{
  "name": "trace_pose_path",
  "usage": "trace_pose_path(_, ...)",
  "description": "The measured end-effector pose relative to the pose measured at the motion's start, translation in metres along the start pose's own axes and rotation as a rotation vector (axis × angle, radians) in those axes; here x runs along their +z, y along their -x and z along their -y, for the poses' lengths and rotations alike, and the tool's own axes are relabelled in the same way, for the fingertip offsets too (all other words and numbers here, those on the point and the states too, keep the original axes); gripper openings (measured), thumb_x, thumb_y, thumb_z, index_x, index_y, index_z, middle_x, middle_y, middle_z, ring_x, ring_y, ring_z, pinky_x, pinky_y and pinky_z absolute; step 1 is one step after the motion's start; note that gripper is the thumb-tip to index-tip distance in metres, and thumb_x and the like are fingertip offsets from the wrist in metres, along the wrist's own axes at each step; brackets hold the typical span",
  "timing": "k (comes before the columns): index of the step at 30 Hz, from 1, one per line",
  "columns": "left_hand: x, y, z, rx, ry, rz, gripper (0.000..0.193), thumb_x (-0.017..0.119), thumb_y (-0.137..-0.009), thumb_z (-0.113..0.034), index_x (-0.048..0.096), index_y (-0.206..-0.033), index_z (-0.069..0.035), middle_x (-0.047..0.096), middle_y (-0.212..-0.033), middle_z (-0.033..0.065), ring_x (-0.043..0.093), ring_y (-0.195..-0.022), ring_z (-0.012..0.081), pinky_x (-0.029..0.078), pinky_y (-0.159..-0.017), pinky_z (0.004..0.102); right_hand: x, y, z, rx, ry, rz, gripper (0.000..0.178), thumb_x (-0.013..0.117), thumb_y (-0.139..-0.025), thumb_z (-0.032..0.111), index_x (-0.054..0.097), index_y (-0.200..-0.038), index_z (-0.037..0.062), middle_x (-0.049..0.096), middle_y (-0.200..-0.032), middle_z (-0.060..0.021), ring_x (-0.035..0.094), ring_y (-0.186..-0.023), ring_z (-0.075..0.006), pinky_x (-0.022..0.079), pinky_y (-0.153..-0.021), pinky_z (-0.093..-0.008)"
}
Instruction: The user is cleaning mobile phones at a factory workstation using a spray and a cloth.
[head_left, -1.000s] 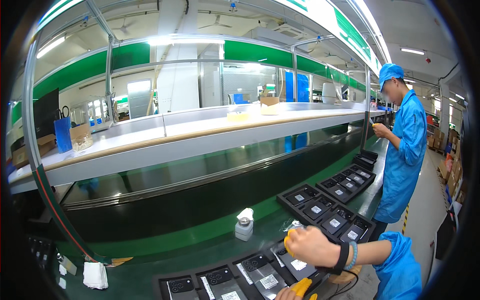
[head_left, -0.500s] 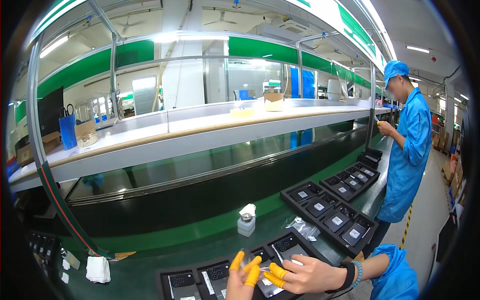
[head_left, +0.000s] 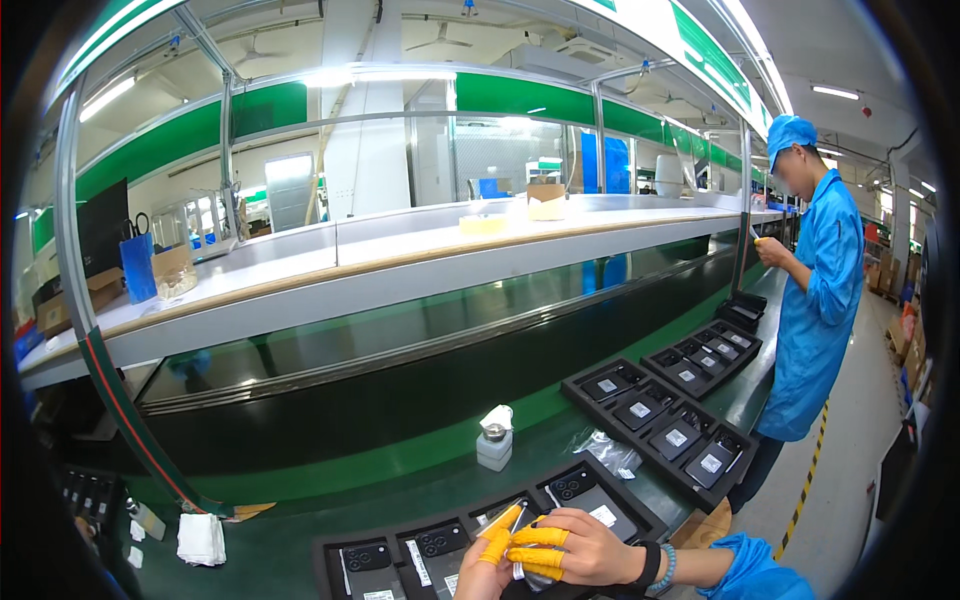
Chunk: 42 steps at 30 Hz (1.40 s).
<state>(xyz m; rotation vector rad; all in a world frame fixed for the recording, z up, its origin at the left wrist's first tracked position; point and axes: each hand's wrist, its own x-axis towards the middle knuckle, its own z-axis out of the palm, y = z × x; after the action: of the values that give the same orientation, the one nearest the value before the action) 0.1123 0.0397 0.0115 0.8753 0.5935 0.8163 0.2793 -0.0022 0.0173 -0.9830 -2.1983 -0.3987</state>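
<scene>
Together, fingers (head_left: 538, 537) over tray (head_left: 325, 575), open bench (head_left: 400, 490) beyond

Left hand (head_left: 485, 568) and right hand (head_left: 595, 552), in yellow finger covers (head_left: 538, 537), hung close together over a black tray (head_left: 321, 566) of phones (head_left: 368, 560); a blue-coated co-worker (head_left: 820, 290) stood right.

1 co-worker (head_left: 815, 310) in blue, scissors (head_left: 141, 222) in blue holder (head_left: 138, 268), white shelf (head_left: 400, 236), striped floor tape (head_left: 797, 500)

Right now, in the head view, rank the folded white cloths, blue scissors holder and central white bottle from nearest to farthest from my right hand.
From your right hand:
1. Central white bottle, ahead and to its left.
2. Folded white cloths, far to the left.
3. Blue scissors holder, left and farthest back.
</scene>
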Motion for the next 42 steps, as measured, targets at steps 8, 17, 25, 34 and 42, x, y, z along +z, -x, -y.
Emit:
trace_pose_path(8,-0.011,0.001,-0.006,-0.070,-0.303,0.007,0.043,0.046,-0.096,-0.032,0.045,-0.132,-0.009,0.055,-0.121,0.0062,0.061,-0.093,0.0162,0.051,-0.080,0.0289,0.009,-0.020,-0.046,0.886,-0.671,-0.162,0.015,0.066,-0.083,0.007,0.066,-0.095,-0.0027,0.068,-0.086,-0.0072,0.063,-0.072,-0.0104,0.051,-0.066,-0.0236)
trace_pose_path(17,-0.025,0.052,0.007,0.375,-0.950,-0.058,0.030,0.056,-0.091,-0.017,0.056,-0.119,-0.007,0.066,-0.104,0.0110,0.064,-0.088,0.0223,0.050,-0.075,0.0297,-0.006,-0.052,-0.095,0.800,-0.307,-0.531,0.018,0.068,-0.081,0.010,0.065,-0.091,-0.0052,0.068,-0.076,-0.0094,0.064,-0.063,-0.0138,0.051,-0.056,-0.0246)
trace_pose_path(25,-0.028,0.069,0.030,0.713,-1.220,-0.230,0.022,0.060,-0.085,-0.009,0.063,-0.107,-0.008,0.066,-0.098,0.0127,0.061,-0.087,0.0307,0.047,-0.077,0.0368,0.006,-0.009,-0.050,-0.210,0.412,-0.235,0.020,0.068,-0.069,0.009,0.067,-0.088,0.0022,0.065,-0.093,-0.0095,0.065,-0.084,-0.0238,0.055,-0.073,-0.0325)
trace_pose_path(34,-0.042,0.073,0.040,0.658,-1.150,-0.286,0.020,0.058,-0.086,-0.007,0.063,-0.105,-0.007,0.065,-0.097,0.0136,0.061,-0.087,0.0305,0.047,-0.076,0.0361,0.014,0.030,-0.010,0.062,-0.145,0.413,0.023,0.065,-0.077,0.013,0.066,-0.100,0.0108,0.059,-0.093,-0.0044,0.059,-0.076,-0.0217,0.050,-0.065,-0.0301)
trace_pose_path(42,-0.043,0.072,0.037,0.663,-1.183,-0.258,0.020,0.058,-0.086,-0.009,0.064,-0.105,-0.008,0.066,-0.097,0.0128,0.062,-0.087,0.0305,0.047,-0.076,0.0363,0.010,0.033,-0.010,0.102,-0.183,0.590,0.030,0.065,-0.076,0.015,0.063,-0.106,0.0091,0.055,-0.097,-0.0079,0.056,-0.085,-0.0230,0.045,-0.074,-0.0330)
